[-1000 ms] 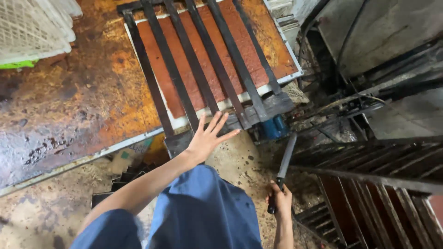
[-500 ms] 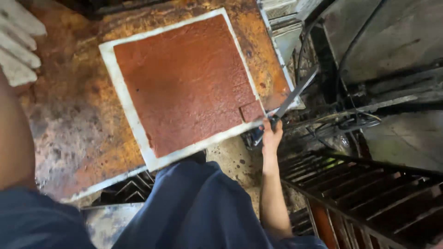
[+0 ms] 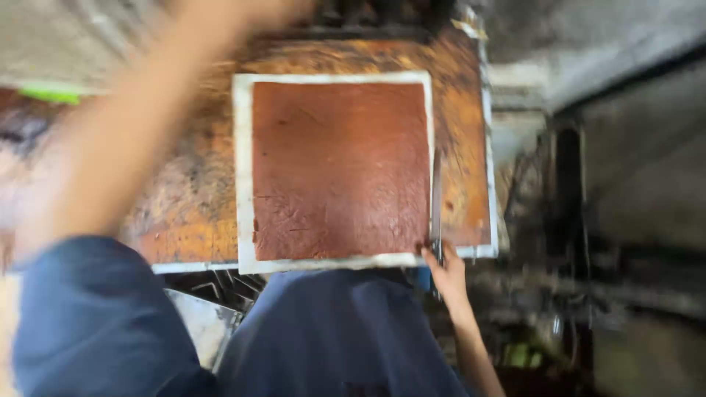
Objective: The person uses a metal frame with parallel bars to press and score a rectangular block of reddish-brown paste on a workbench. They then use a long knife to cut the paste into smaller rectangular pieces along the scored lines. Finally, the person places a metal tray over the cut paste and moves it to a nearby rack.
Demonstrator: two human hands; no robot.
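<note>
Looked down on a square slab point(image 3: 340, 169), reddish-brown, flat and matte, with fine creases and a few shallow nicks near its lower left corner. Lay squarely on a white board point(image 3: 243, 176) that showed as a narrow pale border on the left, top and bottom edges. Rested in turn on a worktop point(image 3: 187, 213) mottled orange, brown and grey, rough and stained like rusted metal, with a thin pale rim along its near edge.

Gripped a long flat blade point(image 3: 436, 198) in the right hand point(image 3: 445, 273), fingers curled tight round the dark handle at the slab's lower right corner. Ran thin, straight and dark along the slab's right edge, pointing away from the body, touching or just beside that edge; too blurred to tell which.

Swept the left arm up and across the left of the view, bare forearm smeared by motion, dark blue sleeve point(image 3: 95, 316) of soft cloth at the elbow. Could make out the left hand point(image 3: 257, 10) only as a blur at the top edge, above the board; could not tell how the fingers stood or whether anything was held.

Saw more dark blue cloth point(image 3: 338, 334) low in the middle, and dim grey metal frames point(image 3: 573, 220) to the right.
</note>
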